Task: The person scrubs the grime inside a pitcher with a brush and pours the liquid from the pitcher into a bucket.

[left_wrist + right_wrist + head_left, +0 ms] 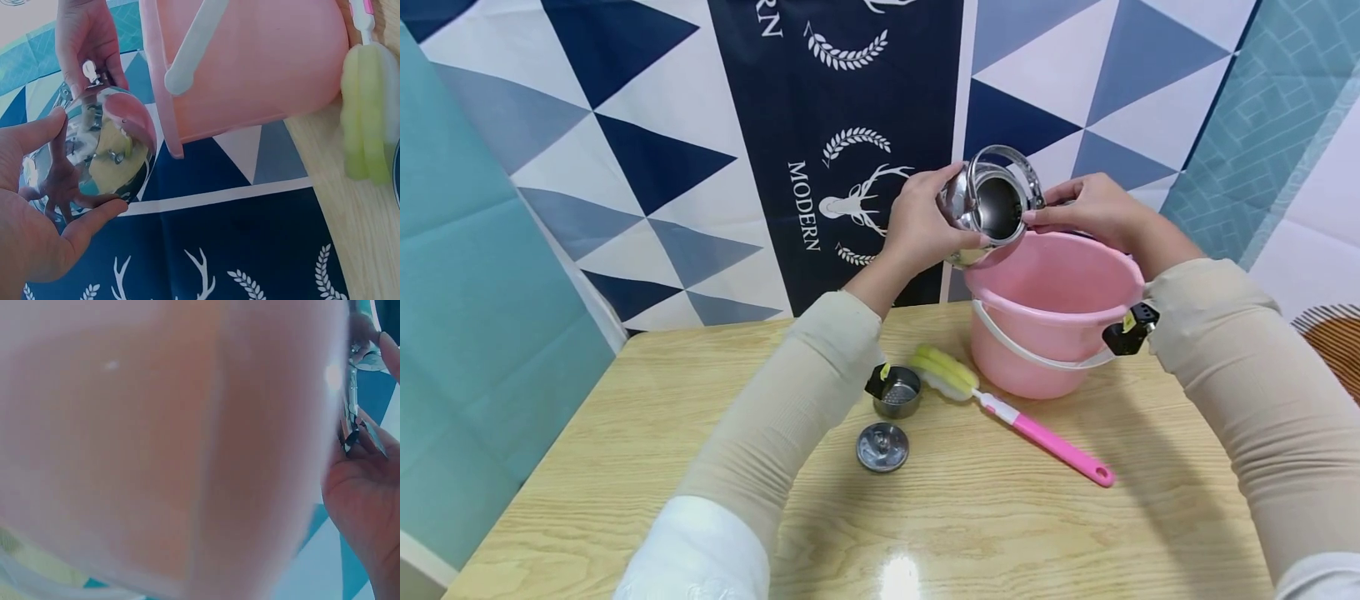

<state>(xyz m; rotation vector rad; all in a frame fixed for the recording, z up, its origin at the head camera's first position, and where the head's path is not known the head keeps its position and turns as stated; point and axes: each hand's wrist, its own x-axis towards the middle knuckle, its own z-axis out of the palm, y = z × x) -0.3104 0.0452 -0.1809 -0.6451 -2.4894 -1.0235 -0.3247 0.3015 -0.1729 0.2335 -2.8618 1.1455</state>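
A shiny metal teapot (997,208) is held in the air, tilted so that its open, lidless mouth faces the head camera. My left hand (923,215) grips the pot's rounded body, thumb and fingers spread around it in the left wrist view. On the opposite side my right hand (1097,208) pinches the pot at what looks like its spout, just over the rim of a pink bucket (1015,371). The pot's loop handle stands above the mouth. In the right wrist view the bucket wall (125,456) covers most of the pot.
On the wooden table (700,467) lie a yellow sponge brush (947,373) with a pink handle, a small metal strainer cup (897,400) and a round metal lid (882,448). The bucket's white handle hangs at its front. A patterned cloth (662,167) stands behind the table.
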